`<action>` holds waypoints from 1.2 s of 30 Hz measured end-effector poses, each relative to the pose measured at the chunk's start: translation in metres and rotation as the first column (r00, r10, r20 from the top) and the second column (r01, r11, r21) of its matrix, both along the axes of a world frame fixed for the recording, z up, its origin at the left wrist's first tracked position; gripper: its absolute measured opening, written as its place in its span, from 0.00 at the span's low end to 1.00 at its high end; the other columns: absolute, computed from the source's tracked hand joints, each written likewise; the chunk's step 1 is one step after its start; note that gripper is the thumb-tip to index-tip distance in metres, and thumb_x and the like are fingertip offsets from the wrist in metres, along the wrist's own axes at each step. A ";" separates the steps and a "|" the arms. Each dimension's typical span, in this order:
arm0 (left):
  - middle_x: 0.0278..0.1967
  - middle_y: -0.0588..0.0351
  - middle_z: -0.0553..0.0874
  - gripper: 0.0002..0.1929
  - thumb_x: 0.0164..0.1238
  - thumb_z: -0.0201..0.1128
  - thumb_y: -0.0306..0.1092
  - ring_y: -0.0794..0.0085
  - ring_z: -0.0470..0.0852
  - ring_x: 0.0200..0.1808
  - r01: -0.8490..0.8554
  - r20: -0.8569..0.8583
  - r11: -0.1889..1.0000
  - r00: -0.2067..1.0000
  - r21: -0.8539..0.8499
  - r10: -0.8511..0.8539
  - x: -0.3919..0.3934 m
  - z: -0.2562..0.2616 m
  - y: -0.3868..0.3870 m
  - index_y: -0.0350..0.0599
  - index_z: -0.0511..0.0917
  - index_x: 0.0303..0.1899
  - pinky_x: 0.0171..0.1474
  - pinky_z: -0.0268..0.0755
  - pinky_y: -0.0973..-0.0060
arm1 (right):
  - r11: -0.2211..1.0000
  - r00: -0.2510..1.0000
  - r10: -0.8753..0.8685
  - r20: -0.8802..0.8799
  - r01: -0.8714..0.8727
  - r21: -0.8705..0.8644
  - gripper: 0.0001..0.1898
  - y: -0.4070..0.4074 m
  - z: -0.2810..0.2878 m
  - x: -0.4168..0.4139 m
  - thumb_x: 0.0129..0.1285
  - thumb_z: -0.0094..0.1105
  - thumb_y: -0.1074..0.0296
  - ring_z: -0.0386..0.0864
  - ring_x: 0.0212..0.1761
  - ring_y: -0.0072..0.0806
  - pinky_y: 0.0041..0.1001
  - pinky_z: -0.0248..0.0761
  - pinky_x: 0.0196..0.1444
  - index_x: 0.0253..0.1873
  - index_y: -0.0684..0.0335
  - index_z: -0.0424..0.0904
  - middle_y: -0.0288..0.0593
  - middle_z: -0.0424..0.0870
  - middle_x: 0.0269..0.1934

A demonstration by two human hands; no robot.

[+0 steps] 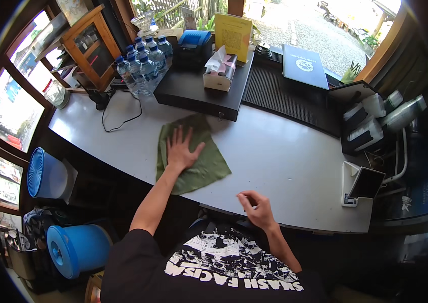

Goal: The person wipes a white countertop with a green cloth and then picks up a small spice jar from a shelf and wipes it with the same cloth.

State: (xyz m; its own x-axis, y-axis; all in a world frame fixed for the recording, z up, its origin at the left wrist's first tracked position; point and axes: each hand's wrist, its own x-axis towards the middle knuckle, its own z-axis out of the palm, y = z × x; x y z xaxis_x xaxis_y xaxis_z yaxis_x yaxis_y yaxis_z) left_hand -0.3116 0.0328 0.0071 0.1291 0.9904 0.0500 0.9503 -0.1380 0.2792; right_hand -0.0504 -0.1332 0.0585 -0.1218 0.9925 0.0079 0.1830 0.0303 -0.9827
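Observation:
A green cloth [210, 163] lies spread on the white countertop [274, 159], one edge reaching the counter's front. My left hand [182, 151] rests flat on it, palm down with the fingers spread. Over the counter's front edge hovers my right hand [257, 208], its fingers loosely curled. Whether anything is inside that curl cannot be made out. Just beyond the cloth stands a black cash drawer [195, 96] with a small key in its front.
On the drawer sits a tissue box [217, 79]. Several water bottles [147, 68] stand to its left, near a black cable [123, 123]. A black mat [286, 102], a cup organizer [363, 132] and a white device with a screen [365, 183] occupy the right side.

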 end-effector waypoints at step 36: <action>0.80 0.42 0.51 0.44 0.71 0.45 0.72 0.47 0.46 0.82 -0.479 -0.123 0.874 0.866 0.082 0.485 -0.165 -0.010 -0.005 0.55 0.55 0.79 0.79 0.33 0.41 | 0.988 0.996 0.043 0.079 -0.031 -0.153 0.07 -0.029 -0.010 -0.111 0.72 0.63 0.69 0.64 0.23 0.08 0.18 0.54 0.23 0.45 0.68 0.85 0.26 0.76 0.22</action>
State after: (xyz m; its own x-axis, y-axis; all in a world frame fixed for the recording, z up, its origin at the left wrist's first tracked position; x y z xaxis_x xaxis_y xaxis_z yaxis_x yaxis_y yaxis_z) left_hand -0.4767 0.0280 -0.0025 -0.3548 0.9278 0.1151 0.9298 0.3373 0.1477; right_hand -0.1618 -0.1624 0.0490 -0.1525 0.9762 -0.1539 0.2641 -0.1098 -0.9582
